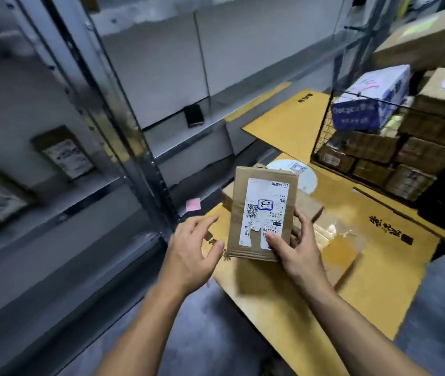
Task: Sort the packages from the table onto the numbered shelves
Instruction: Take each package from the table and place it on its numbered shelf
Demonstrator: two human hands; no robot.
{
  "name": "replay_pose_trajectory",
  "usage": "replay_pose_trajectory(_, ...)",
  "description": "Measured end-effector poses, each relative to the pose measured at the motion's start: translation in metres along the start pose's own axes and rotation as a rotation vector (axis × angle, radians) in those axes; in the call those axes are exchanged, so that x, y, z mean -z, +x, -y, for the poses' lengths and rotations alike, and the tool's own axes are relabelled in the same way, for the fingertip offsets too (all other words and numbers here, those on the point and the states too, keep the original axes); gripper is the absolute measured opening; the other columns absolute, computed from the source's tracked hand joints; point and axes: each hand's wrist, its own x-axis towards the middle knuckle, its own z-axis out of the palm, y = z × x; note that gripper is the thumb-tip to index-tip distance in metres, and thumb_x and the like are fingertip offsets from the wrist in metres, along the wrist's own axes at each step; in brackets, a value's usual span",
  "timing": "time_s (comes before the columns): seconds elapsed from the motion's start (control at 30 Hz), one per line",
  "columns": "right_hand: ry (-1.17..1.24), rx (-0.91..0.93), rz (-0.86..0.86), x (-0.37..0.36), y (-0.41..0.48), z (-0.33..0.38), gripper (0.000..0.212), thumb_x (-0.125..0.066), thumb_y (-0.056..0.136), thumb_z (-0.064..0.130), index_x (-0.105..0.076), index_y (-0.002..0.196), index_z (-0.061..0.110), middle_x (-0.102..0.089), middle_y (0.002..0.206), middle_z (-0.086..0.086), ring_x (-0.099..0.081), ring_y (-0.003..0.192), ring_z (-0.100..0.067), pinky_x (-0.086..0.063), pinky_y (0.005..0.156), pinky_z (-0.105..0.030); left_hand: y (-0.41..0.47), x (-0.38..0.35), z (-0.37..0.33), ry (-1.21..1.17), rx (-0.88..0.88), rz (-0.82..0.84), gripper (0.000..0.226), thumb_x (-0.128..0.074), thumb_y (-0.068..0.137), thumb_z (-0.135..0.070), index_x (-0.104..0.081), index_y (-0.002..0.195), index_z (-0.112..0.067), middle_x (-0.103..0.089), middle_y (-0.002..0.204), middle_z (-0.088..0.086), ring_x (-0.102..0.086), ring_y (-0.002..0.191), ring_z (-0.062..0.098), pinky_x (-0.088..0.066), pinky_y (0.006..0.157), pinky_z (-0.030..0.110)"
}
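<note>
My right hand [296, 248] grips a small flat cardboard package [263, 191] by its lower right corner, thumb on the white shipping label, which bears a number in a blue box. The package is held upright above the yellow cardboard-covered table [378, 280]. Just left of the package hovers my left hand [192, 244], fingers spread and relaxed, not touching it. On the left stand grey metal shelves [145, 147], with two labelled packages [63, 154] lying on one level.
A wire basket [324, 123] full of brown boxes and a blue-and-white box [370, 101] stands at the back right of the table. A dark phone [194, 115] lies on a shelf. A pink note [193, 204] sticks on the shelf edge. Another small box [308, 204] lies behind the held package.
</note>
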Motion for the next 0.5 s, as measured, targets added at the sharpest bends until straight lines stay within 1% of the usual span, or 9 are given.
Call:
replay_pose_trajectory(0.07, 0.009, 0.013, 0.068, -0.031, -0.002, 0.008, 0.072, -0.080, 0.068, 0.049, -0.042, 0.129, 0.055, -0.066, 0.124, 0.008, -0.064, 0.115, -0.010, -0.050, 0.103, -0.047, -0.013, 0.036, 0.026, 0.174, 0.058, -0.010, 0.061, -0.041, 0.081, -0.055, -0.052, 0.135, -0.027, -0.054, 0.125, -0.007, -0.047, 0.115, 0.017, -0.039, 0.098, 0.037)
replay_pose_trajectory(0.13, 0.012, 0.032, 0.116, -0.065, -0.007, 0.016, 0.072, -0.080, 0.067, 0.053, -0.042, 0.128, 0.057, -0.067, 0.126, 0.007, -0.063, 0.117, -0.013, -0.051, 0.102, -0.050, -0.029, 0.070, 0.052, 0.318, 0.151, 0.028, 0.057, -0.044, 0.084, -0.053, -0.048, 0.136, -0.030, -0.052, 0.128, -0.005, -0.046, 0.118, 0.021, -0.038, 0.098, 0.038)
replay_pose_trajectory(0.2, 0.020, 0.052, 0.154, -0.102, -0.018, 0.024, 0.069, -0.080, 0.067, 0.054, -0.042, 0.124, 0.062, -0.066, 0.127, 0.007, -0.063, 0.119, -0.014, -0.051, 0.100, -0.051, -0.051, 0.100, 0.080, 0.426, 0.244, 0.072, 0.055, -0.048, 0.090, -0.049, -0.041, 0.141, -0.030, -0.047, 0.135, -0.005, -0.042, 0.123, 0.022, -0.036, 0.101, 0.038)
replay_pose_trajectory(0.27, 0.034, 0.073, 0.207, -0.141, -0.032, 0.030, 0.066, -0.081, 0.071, 0.045, -0.042, 0.121, 0.064, -0.067, 0.124, 0.007, -0.064, 0.116, -0.014, -0.053, 0.098, -0.051, -0.077, 0.128, 0.108, 0.464, 0.336, 0.086, 0.057, -0.048, 0.092, -0.047, -0.036, 0.144, -0.030, -0.043, 0.140, -0.005, -0.040, 0.126, 0.022, -0.035, 0.104, 0.038)
replay_pose_trajectory(0.33, 0.035, 0.096, 0.266, -0.180, -0.050, 0.034, 0.068, -0.081, 0.074, 0.039, -0.043, 0.127, 0.057, -0.068, 0.122, 0.008, -0.065, 0.115, -0.015, -0.053, 0.098, -0.053, -0.107, 0.154, 0.133, 0.464, 0.396, 0.070, 0.057, -0.048, 0.092, -0.047, -0.036, 0.145, -0.029, -0.042, 0.142, -0.005, -0.040, 0.127, 0.022, -0.035, 0.104, 0.038)
replay_pose_trajectory(0.4, 0.034, 0.132, 0.327, -0.218, -0.070, 0.036, 0.068, -0.082, 0.078, 0.032, -0.043, 0.131, 0.049, -0.069, 0.121, 0.012, -0.065, 0.114, -0.011, -0.052, 0.099, -0.052, -0.138, 0.178, 0.156, 0.464, 0.443, 0.053, 0.057, -0.048, 0.092, -0.046, -0.035, 0.145, -0.029, -0.041, 0.142, -0.005, -0.040, 0.127, 0.022, -0.035, 0.104, 0.038)
replay_pose_trajectory(0.47, 0.046, 0.157, 0.393, -0.257, -0.092, 0.037, 0.065, -0.080, 0.084, 0.018, -0.045, 0.128, 0.051, -0.069, 0.119, 0.015, -0.065, 0.112, -0.008, -0.052, 0.100, -0.050, -0.169, 0.202, 0.178, 0.458, 0.494, 0.026, 0.056, -0.049, 0.092, -0.045, -0.035, 0.145, -0.030, -0.040, 0.142, -0.005, -0.039, 0.127, 0.021, -0.034, 0.104, 0.037)
replay_pose_trajectory(0.5, 0.053, 0.156, 0.429, -0.276, -0.103, 0.037, 0.065, -0.079, 0.085, 0.017, -0.045, 0.130, 0.049, -0.069, 0.120, 0.013, -0.065, 0.113, -0.010, -0.052, 0.100, -0.051, -0.183, 0.213, 0.188, 0.450, 0.520, 0.009, 0.056, -0.049, 0.092, -0.044, -0.035, 0.145, -0.030, -0.040, 0.142, -0.005, -0.039, 0.127, 0.021, -0.034, 0.105, 0.037)
